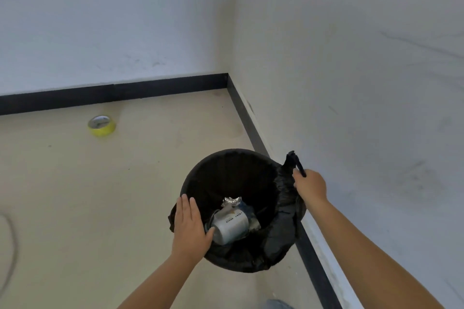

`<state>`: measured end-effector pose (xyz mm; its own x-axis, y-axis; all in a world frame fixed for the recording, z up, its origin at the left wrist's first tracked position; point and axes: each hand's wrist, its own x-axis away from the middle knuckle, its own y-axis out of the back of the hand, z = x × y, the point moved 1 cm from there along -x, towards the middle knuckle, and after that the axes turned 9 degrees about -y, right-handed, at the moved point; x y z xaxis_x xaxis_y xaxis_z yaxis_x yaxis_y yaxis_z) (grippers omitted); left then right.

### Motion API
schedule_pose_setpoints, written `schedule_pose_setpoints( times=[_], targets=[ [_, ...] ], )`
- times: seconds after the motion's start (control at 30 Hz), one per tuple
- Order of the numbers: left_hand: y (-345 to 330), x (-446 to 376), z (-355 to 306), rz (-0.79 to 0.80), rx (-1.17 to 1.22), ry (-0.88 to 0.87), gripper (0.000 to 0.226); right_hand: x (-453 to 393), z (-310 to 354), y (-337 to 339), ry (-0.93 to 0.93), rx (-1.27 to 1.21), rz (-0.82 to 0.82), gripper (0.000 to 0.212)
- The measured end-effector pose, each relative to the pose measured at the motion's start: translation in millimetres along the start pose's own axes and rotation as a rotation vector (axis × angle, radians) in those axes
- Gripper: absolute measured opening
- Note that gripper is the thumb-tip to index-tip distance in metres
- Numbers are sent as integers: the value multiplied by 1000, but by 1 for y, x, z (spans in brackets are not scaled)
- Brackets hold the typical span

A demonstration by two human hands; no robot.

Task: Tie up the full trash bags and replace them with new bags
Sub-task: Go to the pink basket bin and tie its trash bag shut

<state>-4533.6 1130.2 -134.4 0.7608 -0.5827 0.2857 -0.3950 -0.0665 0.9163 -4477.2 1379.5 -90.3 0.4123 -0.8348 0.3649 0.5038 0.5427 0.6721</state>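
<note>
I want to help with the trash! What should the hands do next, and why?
Probably the left hand should grip the near edge of the black bag. It only rests flat on the rim, while the right hand already pinches the bag's far handle.

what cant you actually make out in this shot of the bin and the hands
Head view only:
- left hand fingertips: curl over the trash bag rim, grip unclear.
- white container label: too small to read.
- bin under the bag: fully covered.
- dark curve at the left edge: cut off.
</note>
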Motion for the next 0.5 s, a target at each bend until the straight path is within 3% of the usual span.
schedule_pose_setpoints(
  times=[0.1,0.2,0.3,0.37,0.43,0.5],
  targets=[
    [0,0,3,56,-23,-4,84,5,39,-5,190,0,-42,32],
    [2,0,3,69,-10,-28,84,35,74,-19,574,75,33,25],
    [-1,2,10,3,257,-102,75,73,74,-33,908,166,65,34],
    [1,6,20,-170,507,-109,66,87,53,-40,1027,210,-10,37],
    [4,7,33,-366,690,27,64,88,30,-44,1037,232,-61,37],
    [2,1,50,-313,844,313,59,84,10,-47,1028,267,-85,34]
  ],
)
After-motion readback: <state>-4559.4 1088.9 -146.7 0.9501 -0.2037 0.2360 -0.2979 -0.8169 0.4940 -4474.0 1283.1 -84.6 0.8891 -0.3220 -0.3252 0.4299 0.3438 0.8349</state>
